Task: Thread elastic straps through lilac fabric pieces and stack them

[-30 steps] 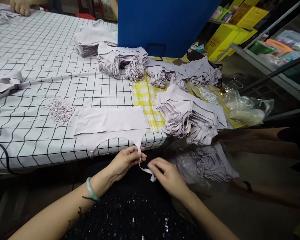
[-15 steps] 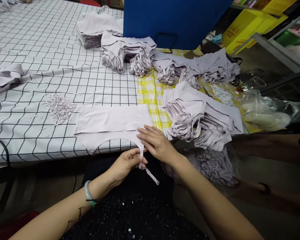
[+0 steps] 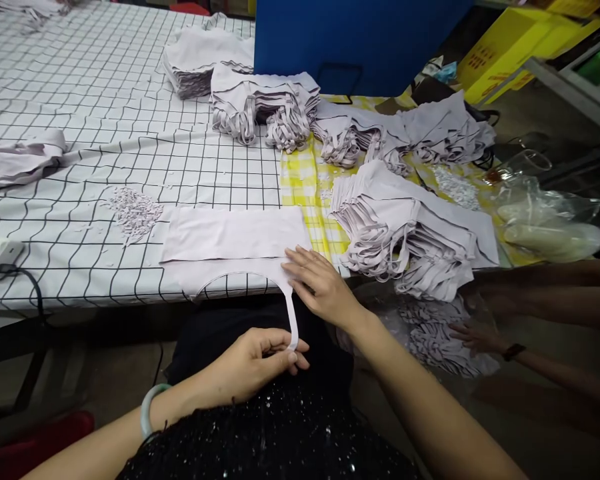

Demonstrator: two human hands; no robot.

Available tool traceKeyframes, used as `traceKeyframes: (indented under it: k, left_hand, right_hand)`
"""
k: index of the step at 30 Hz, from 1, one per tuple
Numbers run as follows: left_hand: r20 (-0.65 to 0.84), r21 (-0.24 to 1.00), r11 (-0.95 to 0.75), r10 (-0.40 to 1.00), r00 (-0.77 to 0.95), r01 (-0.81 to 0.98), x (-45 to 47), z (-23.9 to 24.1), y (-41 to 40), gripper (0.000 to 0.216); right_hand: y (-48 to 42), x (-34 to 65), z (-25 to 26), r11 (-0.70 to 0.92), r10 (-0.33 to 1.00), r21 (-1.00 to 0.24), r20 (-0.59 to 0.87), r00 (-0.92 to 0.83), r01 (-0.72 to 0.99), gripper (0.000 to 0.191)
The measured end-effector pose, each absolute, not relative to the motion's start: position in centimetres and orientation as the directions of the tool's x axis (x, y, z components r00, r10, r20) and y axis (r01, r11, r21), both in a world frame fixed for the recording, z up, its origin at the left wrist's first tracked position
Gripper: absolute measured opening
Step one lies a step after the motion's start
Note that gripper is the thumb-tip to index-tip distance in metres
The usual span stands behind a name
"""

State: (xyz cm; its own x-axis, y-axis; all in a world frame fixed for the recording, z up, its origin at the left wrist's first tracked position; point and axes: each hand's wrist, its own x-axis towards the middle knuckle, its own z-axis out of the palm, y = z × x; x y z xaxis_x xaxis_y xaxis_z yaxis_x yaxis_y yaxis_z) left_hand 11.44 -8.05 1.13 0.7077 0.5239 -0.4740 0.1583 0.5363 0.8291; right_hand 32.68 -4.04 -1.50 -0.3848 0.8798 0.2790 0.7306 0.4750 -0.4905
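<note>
A pale lilac strappy garment (image 3: 230, 233) lies flat along the table's front edge, its curved neckline towards me. One shoulder strap (image 3: 293, 320) runs down off the edge. My left hand (image 3: 273, 357) pinches this strap below the tabletop, between thumb and fingers; the strap's end is hidden by the hand. My right hand (image 3: 323, 287) rests with fingers stretched out on the garment's right corner, where the strap begins. To the right of it sits a fanned stack of like garments (image 3: 420, 213) with looped straps hanging forward.
Small fabric scraps (image 3: 135, 213) are heaped left of the garment. More garment stacks (image 3: 265, 100) stand behind, before a blue panel (image 3: 355, 47). A power strip (image 3: 0, 259) lies at left. A co-worker's hand (image 3: 473, 337) touches bagged garments at lower right.
My left hand has slid down the strap towards me, and the strap is now stretched longer. My right hand stays on the garment's corner. A co-worker's hand has come onto the bagged garments.
</note>
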Motion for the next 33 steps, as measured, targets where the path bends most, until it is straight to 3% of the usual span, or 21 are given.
traceKeyframes:
  k: [7, 10, 12, 14, 18, 23, 33]
  left_hand:
    - [-0.415, 0.862, 0.485, 0.506, 0.756, 0.149, 11.1, 1.2, -8.0, 0.025]
    - [-0.345, 0.938, 0.244, 0.713, 0.61, 0.246, 11.1, 0.1, -7.1, 0.02]
    - [-0.212, 0.95, 0.063, 0.85, 0.483, 0.306, 11.2, -0.9, -6.3, 0.03]
    - [-0.117, 0.962, -0.028, 0.858, 0.501, 0.273, 11.7, -1.9, -5.5, 0.04]
    - [-0.104, 0.99, 0.028, 0.799, 0.593, 0.136, 12.8, -2.9, -4.4, 0.023]
    - [-0.193, 0.981, 0.177, 0.796, 0.573, 0.085, 13.6, -2.7, -3.6, 0.029]
    - [-0.286, 0.951, 0.301, 0.766, 0.575, 0.072, 13.8, -2.5, -3.0, 0.032]
  right_hand:
    - [-9.5, 32.2, -0.8, 0.555, 0.831, -0.551, 0.351, -0.431, 0.623, 0.036]
    - [-10.4, 31.5, -1.8, 0.514, 0.858, -0.67, 0.406, -0.315, 0.536, 0.03]
    - [-10.4, 30.9, -2.3, 0.454, 0.891, -0.758, 0.384, -0.241, 0.468, 0.028]
    - [-10.2, 30.3, -2.5, 0.39, 0.921, -0.828, 0.341, -0.191, 0.402, 0.025]
    - [-9.3, 29.6, -2.1, 0.261, 0.965, -0.915, 0.251, -0.072, 0.306, 0.016]
    - [-6.5, 30.3, -0.6, 0.122, 0.988, -0.98, 0.134, 0.072, 0.159, 0.011]
    - [-2.0, 31.6, 0.0, -0.054, 0.981, -0.97, -0.096, 0.169, -0.236, 0.02]
